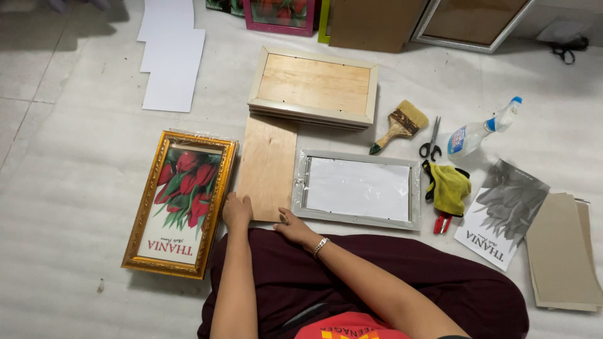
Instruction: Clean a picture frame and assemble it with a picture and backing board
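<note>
Plywood board (pixel 267 164) lies flat on the floor between gold frame (pixel 181 202) and white frame (pixel 358 188); thin, stiff, light; left hand (pixel 237 211) and right hand (pixel 290 223) rest loosely open on its near edge, gripping nothing; best lifted by its long edges.

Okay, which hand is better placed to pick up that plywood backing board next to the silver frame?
Probably the left hand: it already rests on the plywood board's near edge. The right hand lies at the near-left corner of the silver frame, just beside the board.
</note>
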